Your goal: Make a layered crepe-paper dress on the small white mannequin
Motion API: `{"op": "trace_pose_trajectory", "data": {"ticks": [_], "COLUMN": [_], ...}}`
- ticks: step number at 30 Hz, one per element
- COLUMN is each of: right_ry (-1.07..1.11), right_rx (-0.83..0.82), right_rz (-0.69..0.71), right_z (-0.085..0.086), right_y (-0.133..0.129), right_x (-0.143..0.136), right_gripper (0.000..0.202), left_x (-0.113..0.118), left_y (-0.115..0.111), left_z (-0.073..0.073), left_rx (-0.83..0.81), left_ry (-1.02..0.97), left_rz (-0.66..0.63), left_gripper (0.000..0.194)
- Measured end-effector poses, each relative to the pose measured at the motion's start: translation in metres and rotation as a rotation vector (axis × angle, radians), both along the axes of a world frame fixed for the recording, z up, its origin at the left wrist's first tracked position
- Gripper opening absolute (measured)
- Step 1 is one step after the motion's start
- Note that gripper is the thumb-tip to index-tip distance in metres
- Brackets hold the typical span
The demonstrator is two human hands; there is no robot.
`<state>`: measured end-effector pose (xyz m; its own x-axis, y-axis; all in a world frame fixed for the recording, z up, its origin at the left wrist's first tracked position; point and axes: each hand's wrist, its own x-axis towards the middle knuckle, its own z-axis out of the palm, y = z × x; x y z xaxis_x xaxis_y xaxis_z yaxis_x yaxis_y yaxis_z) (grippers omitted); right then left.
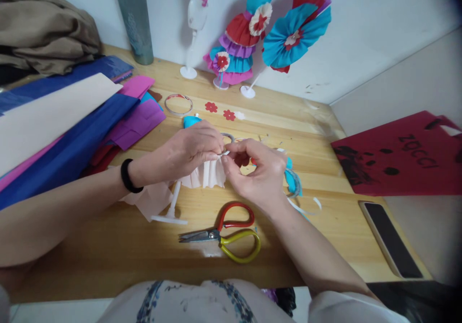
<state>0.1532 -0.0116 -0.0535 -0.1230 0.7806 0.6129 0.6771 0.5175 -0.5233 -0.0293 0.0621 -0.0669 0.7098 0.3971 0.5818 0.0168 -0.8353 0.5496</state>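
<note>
Both hands meet over the middle of the table at a gathered strip of pale pink crepe paper [209,173]. My left hand [197,145] pinches its upper edge, with fingers closed. From the other side, my right hand [256,166] grips the same edge between thumb and fingertips. A thin white strip shows between the fingertips. Below the paper lies a white stand [173,207] with a flat base, tilted on the table. Scissors [220,236] with one red and one yellow handle rest nearer to me, blades pointing left.
Folded coloured paper [65,125] is stacked at left. Mini mannequins, two in paper dresses [240,39], stand along the wall beside a tall vase [135,19]. A tape roll [178,104] and red paper flowers [220,111] lie behind my hands. At right are a phone [391,239] and a red bag [400,154].
</note>
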Motion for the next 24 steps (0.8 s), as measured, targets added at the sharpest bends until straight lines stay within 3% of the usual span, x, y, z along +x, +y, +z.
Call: {"op": "trace_pose_trajectory", "data": {"ticks": [6,17,24], "right_ry": [0.139,0.250,0.124], "right_rx": [-0.194,-0.209,-0.182], "right_rz": [0.009,0.098,0.113], "right_z": [0.0024,0.0000,0.0023], "right_y": [0.0000,0.0029,0.0003], "right_x": [-0.0025,0.0029,0.0038], "right_gripper": [0.009,0.013,0.009], "left_x": [0.0005,0.0002,-0.0007], "left_y": [-0.0035,-0.0029,-0.0019], "left_z": [0.0036,0.0049,0.0046], "left_rx": [0.055,-0.021,-0.004], "left_ry": [0.052,-0.028,0.023], "left_rz": [-0.045,-0.056,-0.026], "left_gripper": [0.029,0.023,0.021]}}
